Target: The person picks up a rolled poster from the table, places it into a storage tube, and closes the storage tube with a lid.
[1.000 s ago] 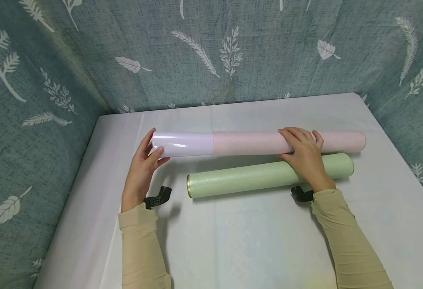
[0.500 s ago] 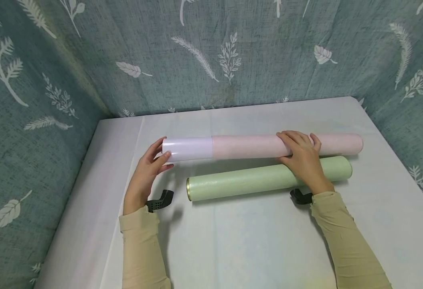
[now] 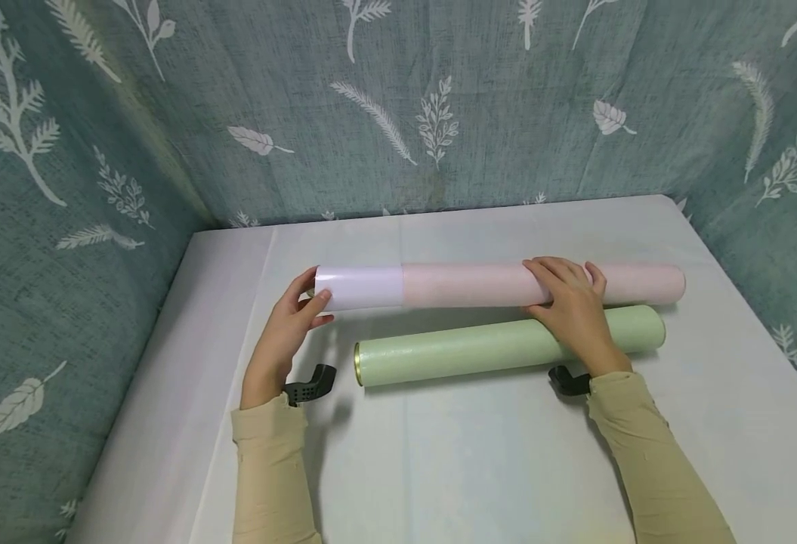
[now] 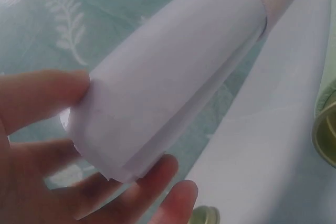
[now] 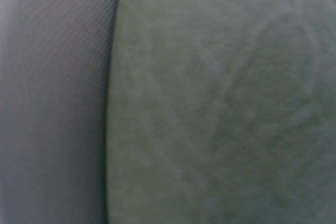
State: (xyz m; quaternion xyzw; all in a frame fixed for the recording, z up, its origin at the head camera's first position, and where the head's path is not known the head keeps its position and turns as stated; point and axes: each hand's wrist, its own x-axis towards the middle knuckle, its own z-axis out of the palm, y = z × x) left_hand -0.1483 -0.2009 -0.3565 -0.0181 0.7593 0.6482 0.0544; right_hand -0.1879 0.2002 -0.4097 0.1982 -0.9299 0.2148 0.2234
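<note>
A roll of glossy white paper sticks out of the left end of a pale pink cardboard tube. My left hand holds the roll's outer end, thumb on the near side and fingers round the rim. In the left wrist view the paper's long overlapping edge shows. My right hand grips the pink tube from above, right of its middle. A pale green tube with a gold-rimmed left end lies just in front, partly under my right wrist. The right wrist view is filled by blurred green and grey surfaces.
The tubes are on a table with a white cloth. Teal leaf-print fabric rises behind and at both sides. A small gold-coloured round piece shows below the left fingertips, mostly cut off by the frame.
My left hand has moved right with the paper roll, and less paper shows outside the pink tube. My right hand keeps its grip on the tube. The whole head view has shifted slightly.
</note>
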